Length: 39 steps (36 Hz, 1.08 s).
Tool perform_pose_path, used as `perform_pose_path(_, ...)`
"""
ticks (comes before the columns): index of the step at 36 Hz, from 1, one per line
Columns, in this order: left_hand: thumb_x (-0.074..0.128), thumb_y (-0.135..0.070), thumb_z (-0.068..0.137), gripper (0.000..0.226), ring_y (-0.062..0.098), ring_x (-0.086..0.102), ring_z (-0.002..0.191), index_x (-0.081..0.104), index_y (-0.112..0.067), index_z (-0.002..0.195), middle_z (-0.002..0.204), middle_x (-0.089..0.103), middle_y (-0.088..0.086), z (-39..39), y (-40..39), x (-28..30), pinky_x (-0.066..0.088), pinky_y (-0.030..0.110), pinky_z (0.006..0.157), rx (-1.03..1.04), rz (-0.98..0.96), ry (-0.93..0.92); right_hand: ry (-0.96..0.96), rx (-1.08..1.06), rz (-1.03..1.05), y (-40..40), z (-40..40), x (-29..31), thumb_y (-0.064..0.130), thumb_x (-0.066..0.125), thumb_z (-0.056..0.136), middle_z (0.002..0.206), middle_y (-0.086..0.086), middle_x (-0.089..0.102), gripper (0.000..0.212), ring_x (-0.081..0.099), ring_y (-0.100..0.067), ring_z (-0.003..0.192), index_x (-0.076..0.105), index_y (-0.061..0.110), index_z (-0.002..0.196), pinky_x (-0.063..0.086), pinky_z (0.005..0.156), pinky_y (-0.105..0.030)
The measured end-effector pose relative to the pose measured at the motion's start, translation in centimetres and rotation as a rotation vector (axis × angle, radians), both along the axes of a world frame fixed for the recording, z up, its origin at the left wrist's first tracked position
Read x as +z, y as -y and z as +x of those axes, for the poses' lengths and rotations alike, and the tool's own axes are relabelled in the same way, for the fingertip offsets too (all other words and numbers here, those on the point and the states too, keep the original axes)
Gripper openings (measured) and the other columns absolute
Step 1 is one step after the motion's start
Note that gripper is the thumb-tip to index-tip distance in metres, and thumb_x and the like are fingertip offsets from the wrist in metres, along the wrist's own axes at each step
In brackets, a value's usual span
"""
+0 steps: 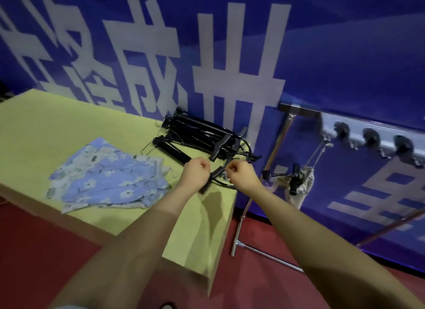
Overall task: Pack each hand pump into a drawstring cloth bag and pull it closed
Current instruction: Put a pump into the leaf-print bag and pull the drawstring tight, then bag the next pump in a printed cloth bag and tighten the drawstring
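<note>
Two hands at work, head view only. Left hand (195, 174) and right hand (240, 174) both have fingers curled tight; a hand pump (212, 177) lies between them at the bench (69, 120) corner, but whether either grips it or its hose I cannot tell. Beyond the fingers, a pile of pumps (202, 136). Left of the fingers, flowered cloth bags (108, 177), untouched. Right of the fingers, a bagged pump (299, 184) hangs from a rack (271, 152). Risk, as I judge it: pump sits near the bench edge; a snagged hose could drag it off.
</note>
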State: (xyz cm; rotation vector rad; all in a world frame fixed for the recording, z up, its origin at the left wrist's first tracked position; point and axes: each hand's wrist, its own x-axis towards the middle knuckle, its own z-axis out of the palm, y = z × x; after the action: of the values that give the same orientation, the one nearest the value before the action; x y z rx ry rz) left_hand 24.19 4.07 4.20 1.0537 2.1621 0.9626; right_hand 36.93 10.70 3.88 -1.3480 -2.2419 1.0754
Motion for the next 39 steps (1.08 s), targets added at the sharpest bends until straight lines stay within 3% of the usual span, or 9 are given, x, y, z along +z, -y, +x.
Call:
perform_pose_path(4, 0.045, -0.011, 0.094, 0.022, 0.027, 0.062, 0.088, 0.067, -0.010, 0.100, 0.099, 0.068, 0.009, -4.4, 2.8, -1.2, 0.048, 0.031, 0.073, 0.082, -0.045, -0.035, -0.009, 0.078, -0.012, 1.9, -4.6, -1.3, 0.009, 0.051, 0.091, 0.077, -0.005, 0.060, 0.015, 0.055, -0.019, 0.075, 0.064, 0.007, 0.084, 0.037, 0.066, -0.025)
perform_pose_path(10, 0.043, -0.005, 0.094, 0.024, 0.031, 0.060, 0.100, 0.065, -0.006, 0.103, 0.109, 0.065, 0.013, -10.3, 5.5, -3.2, 0.046, 0.029, 0.076, 0.117, -0.062, -0.021, 0.015, 0.138, -0.064, 4.1, -10.7, -3.2, 0.010, 0.048, 0.093, 0.080, -0.008, 0.064, 0.017, 0.057, -0.020, 0.068, 0.065, 0.006, 0.095, 0.046, 0.063, -0.032)
perform_pose_path(17, 0.040, -0.005, 0.096, 0.030, 0.037, 0.055, 0.078, 0.056, -0.008, 0.121, 0.099, 0.063, 0.020, -17.5, 6.3, -6.0, 0.037, 0.032, 0.060, -0.016, -0.171, -0.108, 0.048, 0.095, -0.121, 5.1, -17.5, -6.2, 0.013, 0.053, 0.092, 0.078, -0.008, 0.060, 0.017, 0.055, -0.021, 0.075, 0.066, 0.003, 0.091, 0.043, 0.068, -0.031)
perform_pose_path(21, 0.042, -0.014, 0.098, 0.045, 0.038, 0.046, 0.115, 0.036, -0.019, 0.142, 0.137, 0.038, 0.017, -20.9, 5.8, -7.7, 0.040, 0.042, 0.088, -0.185, -0.269, -0.297, 0.108, 0.075, -0.153, 5.4, -20.9, -8.5, 0.015, 0.053, 0.091, 0.090, -0.014, 0.067, 0.018, 0.060, -0.029, 0.084, 0.065, 0.002, 0.093, 0.046, 0.071, -0.034)
perform_pose_path(24, 0.039, -0.014, 0.099, 0.053, 0.036, 0.032, 0.123, 0.024, -0.032, 0.146, 0.139, 0.030, 0.013, -22.4, 5.2, -8.8, 0.033, 0.041, 0.098, -0.315, -0.330, -0.356, 0.210, 0.076, -0.174, 5.7, -22.9, -10.2, 0.016, 0.056, 0.088, 0.106, -0.016, 0.066, 0.021, 0.060, -0.033, 0.099, 0.060, 0.005, 0.106, 0.045, 0.079, -0.035)
perform_pose_path(28, 0.033, -0.018, 0.101, 0.045, 0.035, 0.032, 0.122, 0.031, -0.032, 0.144, 0.137, 0.032, 0.013, -23.7, 4.4, -9.9, 0.030, 0.041, 0.101, -0.383, -0.340, -0.334, 0.343, 0.052, -0.098, 5.8, -24.4, -11.5, 0.024, 0.057, 0.087, 0.108, -0.008, 0.067, 0.023, 0.058, -0.030, 0.105, 0.056, 0.014, 0.107, 0.035, 0.090, -0.036)
perform_pose_path(33, 0.036, -0.037, 0.100, 0.042, 0.035, 0.040, 0.122, 0.041, -0.020, 0.138, 0.134, 0.041, 0.017, -24.4, 3.4, -9.8, 0.037, 0.041, 0.098, -0.294, -0.281, -0.331, 0.077, -0.004, 0.024, 6.1, -24.7, -11.5, 0.011, 0.057, 0.081, 0.074, -0.007, 0.059, 0.011, 0.057, -0.036, 0.077, 0.047, 0.015, 0.081, 0.043, 0.076, -0.038)
perform_pose_path(37, 0.042, -0.050, 0.095, 0.053, 0.034, 0.058, 0.105, 0.045, -0.010, 0.130, 0.120, 0.057, 0.015, -24.8, 2.2, -8.1, 0.049, 0.038, 0.082, -0.166, -0.267, -0.186, -0.115, 0.008, 0.007, 6.2, -25.1, -10.4, 0.006, 0.053, 0.079, 0.077, -0.009, 0.060, 0.009, 0.055, -0.032, 0.072, 0.050, 0.014, 0.082, 0.047, 0.067, -0.048)
perform_pose_path(39, 0.047, -0.048, 0.093, 0.043, 0.030, 0.060, 0.093, 0.055, -0.010, 0.112, 0.100, 0.063, 0.012, -25.0, 1.6, -7.1, 0.048, 0.036, 0.078, -0.130, -0.266, -0.081, -0.165, -0.009, 0.032, 6.1, -25.4, -9.7, 0.006, 0.053, 0.080, 0.079, -0.007, 0.062, 0.010, 0.057, -0.031, 0.075, 0.052, 0.016, 0.082, 0.048, 0.069, -0.047)
